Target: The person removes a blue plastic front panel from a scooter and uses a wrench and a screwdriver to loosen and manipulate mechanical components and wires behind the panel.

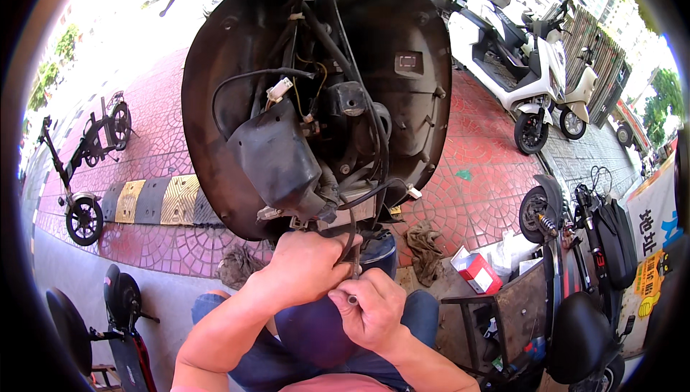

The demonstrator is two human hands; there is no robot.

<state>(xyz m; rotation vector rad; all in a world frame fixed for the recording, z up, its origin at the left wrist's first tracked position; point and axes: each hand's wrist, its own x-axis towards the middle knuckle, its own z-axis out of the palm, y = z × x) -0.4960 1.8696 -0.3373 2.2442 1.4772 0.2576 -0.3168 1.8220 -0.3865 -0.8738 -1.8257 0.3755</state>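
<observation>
In front of me stands a scooter's dark front body shell (402, 115), its inner side facing me with wires and a frame tube exposed. A black plastic cover (277, 158) sits low in it, below a loose white connector (279, 90). Just under the shell, my left hand (305, 266) is closed, its fingertips hidden; a black cable (352, 237) runs down beside its fingers. Close by on the right, my right hand (370, 307) pinches a slim piece with a round metal end (352, 300). What links the two hands is mostly covered.
A brown rag (424, 252) and a red-and-white box (478, 273) lie to the right, near a metal stand (521, 306). Several scooters stand around, including a white one (532, 68). A yellow-and-black speed bump (154, 200) crosses the paving at left.
</observation>
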